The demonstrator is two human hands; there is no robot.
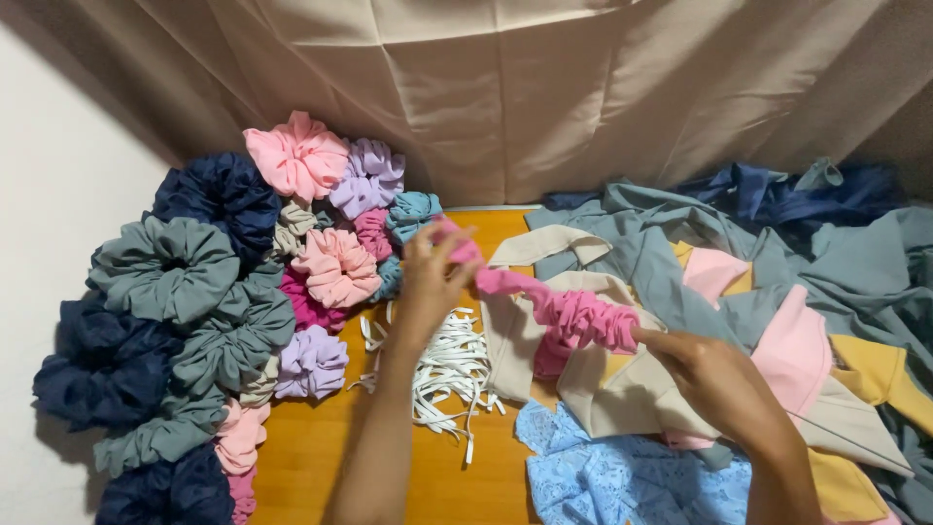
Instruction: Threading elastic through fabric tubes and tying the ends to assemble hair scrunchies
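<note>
The pink gathered fabric tube (559,306) is stretched between both hands above the worktop (321,457), its long axis slanting from upper left down to lower right. Its upper end is smooth and narrow; toward the lower end the cloth bunches into tight ruffles. The left hand (432,277) has its fingers (452,243) pinched together on the tube's upper-left end. The right hand (714,379) has its fingers closed on the ruffled lower-right end.

Just below the tube's middle lies a heap of white elastic strips (447,365) on the orange worktop. Under and to the right of the tube spread loose fabric pieces (680,282) in beige, grey-blue, pink and mustard, with a light blue lace piece (603,476) below its lower end. Well to the left of the tube sits a pile of finished scrunchies (224,292) in navy, grey-green, pink and lilac. Behind the tube hangs a beige curtain (544,87).
</note>
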